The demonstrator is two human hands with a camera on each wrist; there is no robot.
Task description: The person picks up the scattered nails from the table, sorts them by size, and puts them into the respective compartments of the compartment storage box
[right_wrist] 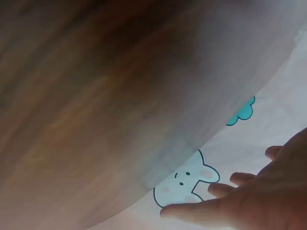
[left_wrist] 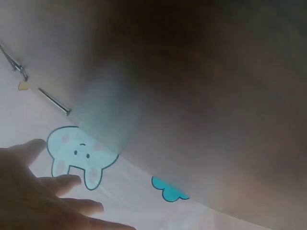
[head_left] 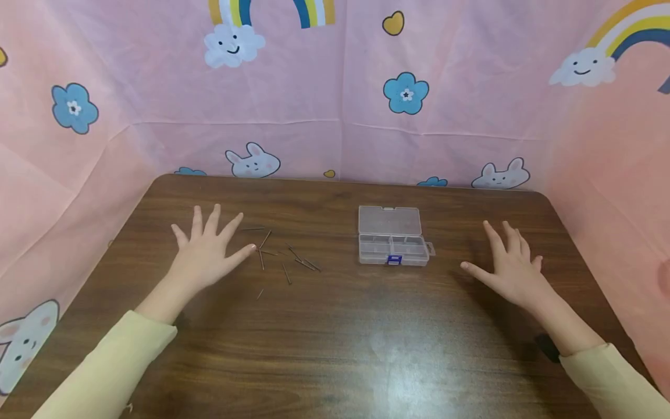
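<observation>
Fingers spread wide, my left hand (head_left: 205, 256) is over the left part of the table, holding nothing. Just right of its thumb lie several loose metal nails (head_left: 287, 273), scattered on the wood; a nail (left_wrist: 54, 101) also shows in the left wrist view. A clear plastic compartment box (head_left: 394, 251) with a blue latch stands right of the nails, its lid (head_left: 389, 221) raised at the back. To the right of the box, my right hand (head_left: 515, 273) has its fingers extended and apart, with nothing in it. The right wrist view shows that hand (right_wrist: 259, 201) bare too.
The dark brown wooden table (head_left: 324, 349) has rounded far corners. A pink cloth (head_left: 314, 87) printed with rainbows, flowers and rabbits hangs behind it and along both sides. A dark object (head_left: 547, 347) shows beneath the right wrist.
</observation>
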